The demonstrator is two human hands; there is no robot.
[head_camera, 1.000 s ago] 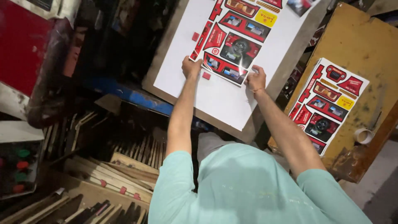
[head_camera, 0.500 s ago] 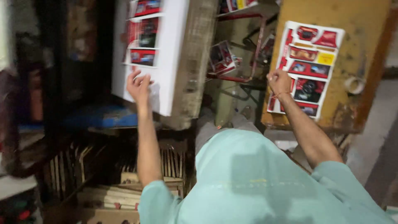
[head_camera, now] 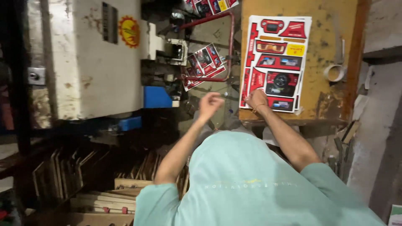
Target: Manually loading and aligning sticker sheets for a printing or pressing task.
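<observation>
Printed card sheet (head_camera: 275, 62), red w/ white border, lies flat on yellow-brown table (head_camera: 331, 25); right hand (head_camera: 257, 99) presses its near left corner, fingers flat and together on the sheet. Tape roll (head_camera: 335, 72) sits past the fingertips, off to the right, near table edge. Left hand (head_camera: 210, 104) is mid-air, just left of right hand, fingers curled in loosely, holding nothing; blurred. Beyond its knuckles: red pipe frame (head_camera: 217, 46) w/ another printed sheet (head_camera: 204, 65); white press machine (head_camera: 92, 58) further left.

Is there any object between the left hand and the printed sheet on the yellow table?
Nothing visible blocks it. The left hand hangs in open air beside the printed sheet, which the right hand already touches at its lower edge.
</observation>
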